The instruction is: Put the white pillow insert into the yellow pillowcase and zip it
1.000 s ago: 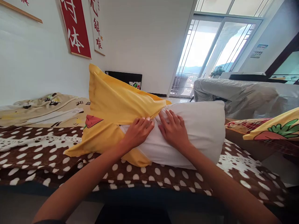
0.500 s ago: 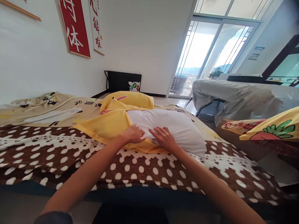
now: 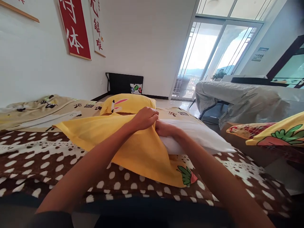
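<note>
My left hand is closed on a bunched edge of a yellow pillowcase, near its meeting line with a white pillow. Right beside it, my right hand is closed at the near end of the white pillow; its fingertips are hidden by the cloth. The loose pillowcase spreads left and toward me, its near corner printed with a carrot. To the right of my hands, the pillow lies flat, bare of yellow cloth.
A second yellow pillow lies behind the pillowcase. Beneath everything is a brown, white-spotted blanket on a bed. At right is another yellow cloth with a carrot print, and behind it a plastic-covered table.
The white pillow has shifted right. The pillowcase is more spread out, and its carrot corner now shows. My hands have come together and up, and my right fingers have closed.
</note>
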The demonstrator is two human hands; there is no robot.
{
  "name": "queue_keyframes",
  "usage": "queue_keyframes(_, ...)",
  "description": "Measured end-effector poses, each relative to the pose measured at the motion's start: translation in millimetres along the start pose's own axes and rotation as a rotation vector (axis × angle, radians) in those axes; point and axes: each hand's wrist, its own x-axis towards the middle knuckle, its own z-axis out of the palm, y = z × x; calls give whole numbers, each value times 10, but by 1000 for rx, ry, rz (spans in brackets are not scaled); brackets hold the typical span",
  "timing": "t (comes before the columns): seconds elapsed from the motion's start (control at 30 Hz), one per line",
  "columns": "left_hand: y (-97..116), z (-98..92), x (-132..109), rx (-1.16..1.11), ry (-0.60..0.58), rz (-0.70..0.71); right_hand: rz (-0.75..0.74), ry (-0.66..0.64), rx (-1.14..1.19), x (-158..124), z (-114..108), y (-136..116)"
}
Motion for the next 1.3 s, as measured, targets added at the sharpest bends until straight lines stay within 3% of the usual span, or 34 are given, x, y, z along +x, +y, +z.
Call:
queue_keyframes(0.13, 122, 241, -216, -2, -261, -12, -9, -274, 5, -249, 426, -176)
queue_keyframes(0.23, 238, 285, -402, 37, -478, 60, -26, -383, -75, -538, 535, -371)
queue_keyframes(0.37, 182, 17, -647, 122, -747, 16, -116, -247, -267, -996, 549, -641)
queue_keyframes(0.47, 76, -195, -789, 188, -902, -30, -47, -68, -491, -1352, 717, -712)
queue_keyframes(0.57, 120, -208, -852, 151, -898, 49, 63, 135, -803, -1594, 973, -657)
queue_keyframes(0.7, 431, 44, -839, 174, -958, 98, 78, 242, -1062, -1578, 1066, -554)
queue_keyframes(0.83, 747, 310, -808, 325, -974, 112, -33, 138, -1081, -1223, 694, -545)
queue_keyframes(0.97, 892, 343, -729, 369, -830, -29, -93, 53, -1024, -771, 237, -607)
queue_keyframes(1.1, 799, 197, -579, 254, -670, -119, -135, -97, -922, -533, 185, -450)
queue_keyframes(1.3, 266, 258, -343, 56, -662, 46, -184, -141, -864, -796, 697, -96)
